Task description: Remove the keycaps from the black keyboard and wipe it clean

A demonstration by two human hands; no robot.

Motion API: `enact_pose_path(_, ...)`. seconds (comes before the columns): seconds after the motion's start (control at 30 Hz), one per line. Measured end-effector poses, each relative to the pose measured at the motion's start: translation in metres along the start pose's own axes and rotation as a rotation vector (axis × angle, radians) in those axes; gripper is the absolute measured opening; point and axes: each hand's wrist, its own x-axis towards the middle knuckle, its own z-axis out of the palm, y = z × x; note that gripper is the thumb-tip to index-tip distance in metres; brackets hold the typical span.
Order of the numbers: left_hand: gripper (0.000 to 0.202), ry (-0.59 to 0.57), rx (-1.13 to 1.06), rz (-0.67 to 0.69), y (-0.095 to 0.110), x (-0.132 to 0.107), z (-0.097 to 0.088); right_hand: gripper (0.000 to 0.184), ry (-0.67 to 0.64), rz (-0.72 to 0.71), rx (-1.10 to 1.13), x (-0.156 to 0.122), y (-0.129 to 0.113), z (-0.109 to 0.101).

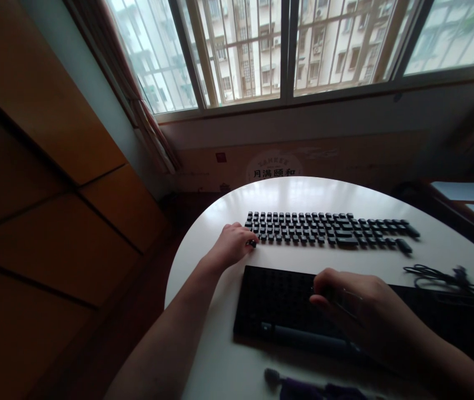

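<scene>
My left hand (232, 244) is at the left end of several rows of loose black keycaps (303, 226), its thumb and fingers closed around a small dark keycap (252, 243) at the table surface. A black keyboard (278, 294) lies in front of the rows; its near edge still carries a long bar-shaped key (303, 335). Over the middle of the keyboard, my right hand (357, 297) is closed on a tool with thin wire loops (351, 304), which looks like a keycap puller. The fingers hide most of its handle.
The white round table (203, 266) carries a bundled black cable (457, 280) at right. A brush-like item with a purple part (316, 389) lies at the near edge. Papers (470, 191) rest on a dark surface farther right. Wooden cabinets (33, 222) stand left, a barred window behind.
</scene>
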Motion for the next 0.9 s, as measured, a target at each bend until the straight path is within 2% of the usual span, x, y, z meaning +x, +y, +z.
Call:
enact_pose_path(0.4,0.030,0.042,-0.022,0.007,-0.003,0.000,0.002,0.026,-0.001,-0.024,0.000,0.001,-0.001,-0.002)
enact_pose_path(0.6,0.024,0.145,-0.083,-0.016,-0.002,-0.002,-0.016,0.029,0.020,0.003,0.082,0.001,-0.003,-0.006)
enact_pose_path(0.67,0.019,0.208,-0.121,-0.039,0.007,-0.003,-0.024,0.029,-0.003,0.064,0.155,0.000,-0.002,-0.004)
enact_pose_path(0.77,0.017,0.246,-0.202,-0.026,0.032,-0.004,-0.027,0.029,-0.048,0.165,0.351,-0.003,-0.003,0.004)
enact_pose_path(0.9,0.008,0.131,-0.314,0.110,0.071,-0.002,-0.009,0.037,-0.192,0.289,0.690,-0.005,-0.014,0.028)
